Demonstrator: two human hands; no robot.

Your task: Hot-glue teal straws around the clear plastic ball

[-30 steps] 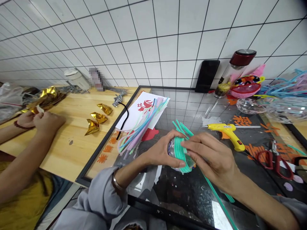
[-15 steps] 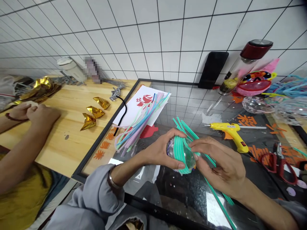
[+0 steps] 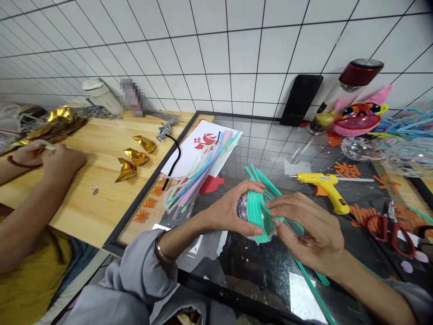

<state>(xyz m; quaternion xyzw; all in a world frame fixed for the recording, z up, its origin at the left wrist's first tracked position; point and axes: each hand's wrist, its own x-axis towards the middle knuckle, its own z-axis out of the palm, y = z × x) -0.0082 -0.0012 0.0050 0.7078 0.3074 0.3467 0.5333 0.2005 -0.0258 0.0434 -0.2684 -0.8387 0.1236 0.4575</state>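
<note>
My left hand [image 3: 233, 210] is wrapped around a rounded clear plastic piece [image 3: 269, 222], which has several turns of green pipe cleaner [image 3: 255, 211] around its middle. Thumb and fingers of my right hand [image 3: 309, 230] pinch the green pipe cleaner against the right side of the clear piece. The exact end between those fingertips is hidden. Beneath and behind my right hand lie several loose green pipe cleaners [image 3: 267, 179] on the dark glass tabletop [image 3: 250, 271].
A yellow glue gun [image 3: 329, 187] and red-handled scissors [image 3: 394, 237] lie to the right. Beyond them stand a phone [image 3: 301, 100] and a tilted flask [image 3: 360, 74]. Left are pastel pipe cleaners [image 3: 199, 176] on white paper [image 3: 184, 149], gold folded pieces [image 3: 135, 156] and another person's hands [image 3: 56, 155].
The wrapped piece has turned slightly in my left hand, while my right fingers keep their pinch at its side. The whole view has shifted a little. The other person's hands have shifted slightly.
</note>
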